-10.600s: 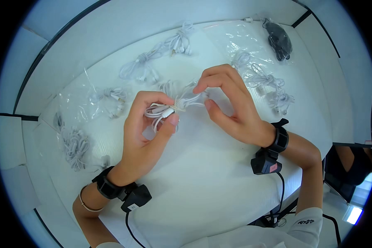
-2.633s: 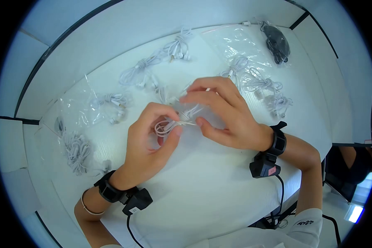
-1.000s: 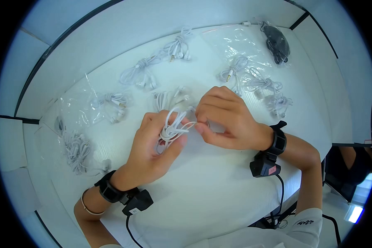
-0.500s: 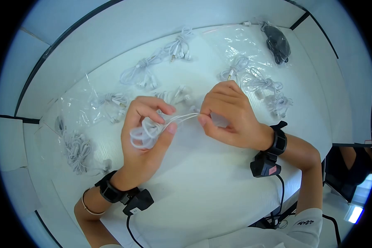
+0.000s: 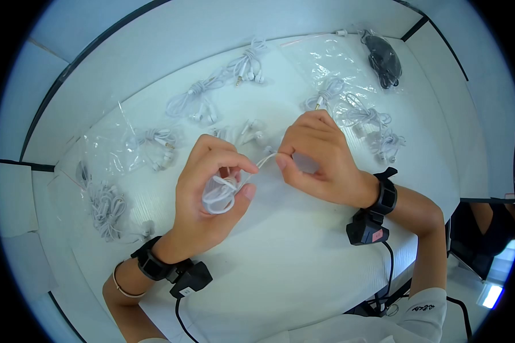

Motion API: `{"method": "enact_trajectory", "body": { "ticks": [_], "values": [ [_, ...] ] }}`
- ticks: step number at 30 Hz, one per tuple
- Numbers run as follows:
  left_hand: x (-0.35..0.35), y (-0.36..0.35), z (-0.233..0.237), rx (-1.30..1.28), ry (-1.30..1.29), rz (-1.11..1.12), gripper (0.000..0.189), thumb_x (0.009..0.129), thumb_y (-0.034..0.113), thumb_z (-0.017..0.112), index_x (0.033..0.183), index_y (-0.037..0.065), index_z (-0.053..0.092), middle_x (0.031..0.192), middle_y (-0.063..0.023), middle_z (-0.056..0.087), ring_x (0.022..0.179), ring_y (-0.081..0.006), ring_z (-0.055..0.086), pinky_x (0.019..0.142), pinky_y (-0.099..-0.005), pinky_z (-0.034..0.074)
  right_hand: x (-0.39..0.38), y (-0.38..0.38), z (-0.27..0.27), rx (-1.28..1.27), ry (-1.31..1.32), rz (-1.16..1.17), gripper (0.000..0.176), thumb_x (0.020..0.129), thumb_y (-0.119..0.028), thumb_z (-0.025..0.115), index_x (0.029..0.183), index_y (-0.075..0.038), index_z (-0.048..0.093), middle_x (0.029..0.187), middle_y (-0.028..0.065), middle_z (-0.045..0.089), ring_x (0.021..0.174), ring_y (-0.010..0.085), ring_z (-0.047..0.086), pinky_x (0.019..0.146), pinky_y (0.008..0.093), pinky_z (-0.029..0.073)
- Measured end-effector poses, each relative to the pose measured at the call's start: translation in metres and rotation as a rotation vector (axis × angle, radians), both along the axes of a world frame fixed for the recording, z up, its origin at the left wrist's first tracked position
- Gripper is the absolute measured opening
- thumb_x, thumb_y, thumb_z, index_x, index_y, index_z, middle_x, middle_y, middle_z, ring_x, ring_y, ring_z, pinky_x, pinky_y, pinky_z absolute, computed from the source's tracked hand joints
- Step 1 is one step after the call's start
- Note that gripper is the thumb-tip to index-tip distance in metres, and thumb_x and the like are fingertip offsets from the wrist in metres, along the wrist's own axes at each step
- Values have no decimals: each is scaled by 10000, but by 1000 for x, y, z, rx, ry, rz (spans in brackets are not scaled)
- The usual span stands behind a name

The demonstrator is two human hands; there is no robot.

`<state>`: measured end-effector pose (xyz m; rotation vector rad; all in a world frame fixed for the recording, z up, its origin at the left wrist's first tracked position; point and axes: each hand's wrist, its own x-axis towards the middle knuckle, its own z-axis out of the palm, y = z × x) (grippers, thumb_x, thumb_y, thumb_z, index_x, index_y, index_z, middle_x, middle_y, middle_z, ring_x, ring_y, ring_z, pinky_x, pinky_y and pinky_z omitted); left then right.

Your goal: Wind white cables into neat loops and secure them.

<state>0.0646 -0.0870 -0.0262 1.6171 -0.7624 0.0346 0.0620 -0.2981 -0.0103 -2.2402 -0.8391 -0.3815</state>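
A looped bundle of white earphone cable (image 5: 220, 193) rests in my left hand (image 5: 209, 197), whose fingers curl around it. Thumb and index finger of that hand are near the strands at its right side. From the bundle a short stretch of cable runs up and right to my right hand (image 5: 320, 163), which pinches it between thumb and index finger. Just behind my left hand lie white earbuds (image 5: 252, 130) on the white table (image 5: 280, 251). Both hands are above the table's middle.
Bundled white earphones lie at the back (image 5: 197, 91), at the right (image 5: 366, 117) and at the left (image 5: 107, 208). Clear plastic bags (image 5: 326, 57) are spread there too. A dark bagged item (image 5: 383, 60) sits at the back right. Low walls edge the table.
My left hand has shifted slightly right, closer to my right hand, and its fingers have curled further over the bundle. The cable between the hands is shorter and more bent. My right hand has barely moved.
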Motion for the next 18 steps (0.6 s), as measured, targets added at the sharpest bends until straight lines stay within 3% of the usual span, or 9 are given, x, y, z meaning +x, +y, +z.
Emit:
{"method": "enact_trajectory", "body": {
  "ticks": [7,13,18],
  "values": [
    [-3,0,-1,-30,164,-34,237,760,-8,605,986,59,578,1052,-54,575,903,-132,534,673,-236,382,-1,-5,0,112,186,-70,81,811,-67,576,743,-38,546,701,35,545,708,182,492,758,300,340],
    [-2,0,-1,14,96,-85,338,714,-28,618,1036,59,565,1043,-49,571,867,-144,539,668,-252,369,0,-5,-1,223,238,-113,100,824,-91,557,740,-45,528,641,35,508,630,164,481,686,286,348],
    [-2,0,-2,22,22,-33,290,668,-74,602,916,69,555,951,-35,566,813,-129,523,637,-247,353,0,-3,-5,432,408,-155,116,857,-104,532,764,-34,518,651,28,521,625,134,464,609,266,345]
  ]
}}
